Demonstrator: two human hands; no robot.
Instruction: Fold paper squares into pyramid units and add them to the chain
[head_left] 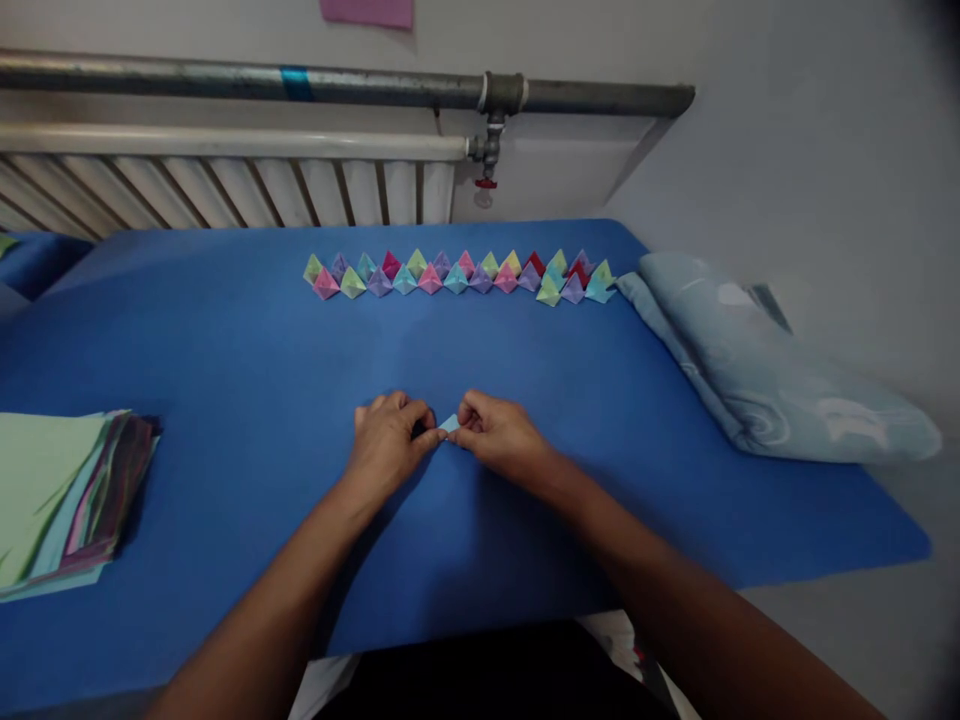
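A small folded piece of light-blue paper [450,424] is between my two hands, low over the blue tabletop [247,370]. My left hand [391,437] pinches its left side between thumb and fingers. From the right, my right hand [496,430] grips the same paper, thumb below and curled fingers above. Both thumb tips nearly meet at the paper's lower edge. Most of the paper is hidden by my fingers, so its exact fold cannot be made out. Beyond my hands, folded paper pieces [430,279] in several colours stand in two staggered rows.
A stack of coloured paper sheets [52,480] lies at the left. On the right sits a folded pale-blue blanket [780,370] against the wall. Behind the table are a white radiator [247,185] and a metal pipe [390,87] with a red-handled valve [486,183].
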